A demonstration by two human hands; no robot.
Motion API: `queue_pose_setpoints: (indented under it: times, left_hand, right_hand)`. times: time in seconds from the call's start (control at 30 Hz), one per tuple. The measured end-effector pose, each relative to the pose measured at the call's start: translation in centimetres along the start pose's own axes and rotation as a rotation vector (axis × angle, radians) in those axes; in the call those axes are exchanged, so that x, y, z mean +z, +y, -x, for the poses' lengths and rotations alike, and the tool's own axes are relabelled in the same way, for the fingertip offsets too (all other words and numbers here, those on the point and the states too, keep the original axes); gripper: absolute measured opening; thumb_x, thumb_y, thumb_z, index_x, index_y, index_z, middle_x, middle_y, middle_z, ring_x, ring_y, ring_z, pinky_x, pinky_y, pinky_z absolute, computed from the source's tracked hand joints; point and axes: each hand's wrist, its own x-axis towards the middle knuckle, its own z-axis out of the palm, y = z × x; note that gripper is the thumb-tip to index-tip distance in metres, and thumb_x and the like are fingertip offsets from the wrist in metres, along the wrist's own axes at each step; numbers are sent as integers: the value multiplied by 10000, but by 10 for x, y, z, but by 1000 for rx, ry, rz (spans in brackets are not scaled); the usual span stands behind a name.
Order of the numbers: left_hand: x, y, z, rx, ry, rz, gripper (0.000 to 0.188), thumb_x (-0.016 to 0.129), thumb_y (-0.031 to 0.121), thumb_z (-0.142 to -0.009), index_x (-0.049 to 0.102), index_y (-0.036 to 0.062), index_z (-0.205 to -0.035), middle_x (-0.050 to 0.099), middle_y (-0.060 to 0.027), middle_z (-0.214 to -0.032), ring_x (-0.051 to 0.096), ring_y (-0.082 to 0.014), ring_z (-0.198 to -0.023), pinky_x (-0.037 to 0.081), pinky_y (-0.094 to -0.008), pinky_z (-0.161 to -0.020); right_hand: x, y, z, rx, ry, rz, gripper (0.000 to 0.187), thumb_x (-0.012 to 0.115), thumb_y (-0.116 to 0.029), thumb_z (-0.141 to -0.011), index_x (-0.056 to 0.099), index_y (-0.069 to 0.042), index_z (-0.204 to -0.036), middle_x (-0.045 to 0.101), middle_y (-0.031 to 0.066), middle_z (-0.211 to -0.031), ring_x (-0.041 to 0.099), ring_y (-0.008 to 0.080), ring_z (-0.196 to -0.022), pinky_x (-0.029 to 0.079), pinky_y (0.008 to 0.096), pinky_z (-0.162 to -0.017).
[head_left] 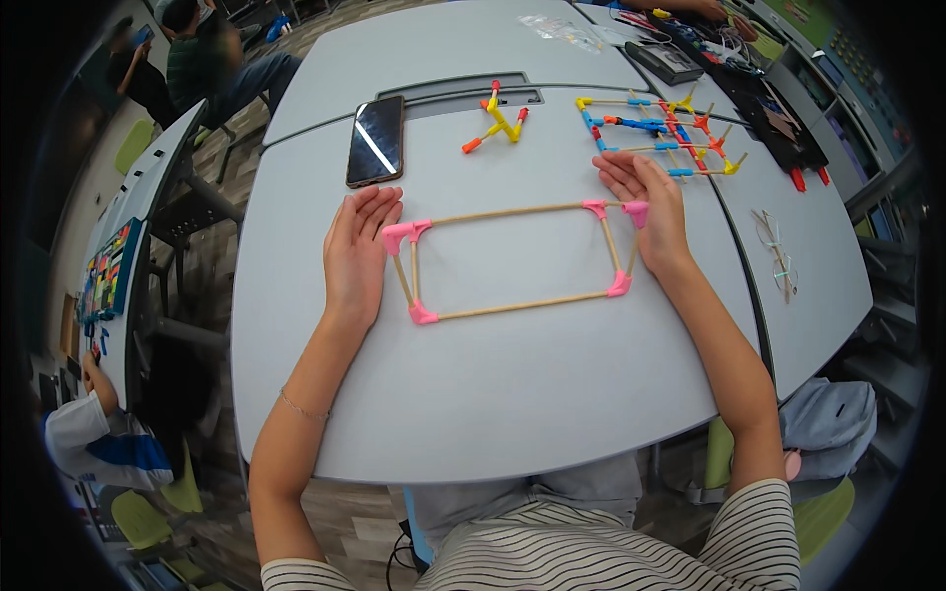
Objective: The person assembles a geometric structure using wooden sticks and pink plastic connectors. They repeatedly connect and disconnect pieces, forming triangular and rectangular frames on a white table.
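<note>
A rectangular frame of wooden sticks [522, 303] and pink corner connectors [618, 285] stands on the table in front of me. My left hand [355, 261] is at its left end, fingers stretched out and palm turned inward, beside the upper-left pink connector [402, 234]. At the other end my right hand [652, 219] is open too, its fingers extended past an upright pink connector [636, 211]. Both palms face each other with the frame between them. Whether either palm presses on the connectors I cannot tell.
Beyond the frame lie a dark phone [376, 141] and a small yellow-and-orange connector piece [500, 120]. A multicoloured stick structure [658, 133] stands at the far right. Thin sticks [777, 258] rest on the adjoining table, past a seam. Other people sit at the left.
</note>
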Motion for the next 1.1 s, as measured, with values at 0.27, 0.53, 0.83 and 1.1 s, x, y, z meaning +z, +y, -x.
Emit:
queue_pose_setpoints:
  times: [0.27, 0.53, 0.83, 1.1]
  left_hand:
    - [-3, -1, -1, -1, -45, -49, 400, 334, 271, -1095, 497, -60, -1249, 561, -226, -1304, 523, -296, -1287, 374, -425, -1176]
    - [2, -2, 2, 2, -56, -103, 371, 361, 268, -1090, 527, -42, -1207, 599, -216, -1237, 562, -286, -1232, 408, -412, -1136]
    - [10, 2, 7, 48, -125, -188, 405, 368, 342, -1088, 556, -8, -1167, 637, -177, -1163, 590, -257, -1175, 433, -407, -1085]
    - [19, 9, 30, 246, -339, -536, 513, 434, 499, -1046, 569, 22, -1177, 646, -115, -1117, 582, -199, -1141, 404, -383, -1068]
  right_hand:
    - [-3, 1, -4, -16, -26, 14, 303, 450, -186, -1053, 578, 71, -1151, 645, 198, -1163, 644, 283, -1155, 499, 372, -1050]
    - [-12, 0, -16, -20, -94, 137, 309, 477, -208, -1049, 582, 61, -1159, 644, 201, -1169, 643, 284, -1159, 505, 376, -1046]
    - [-13, -7, -12, -10, -171, 169, 379, 440, -301, -1063, 609, 35, -1111, 683, 194, -1089, 689, 270, -1062, 538, 353, -974]
    - [-2, -27, 21, -90, -282, 231, 784, 139, -597, -1053, 634, 7, -987, 702, 188, -962, 701, 285, -964, 524, 402, -952]
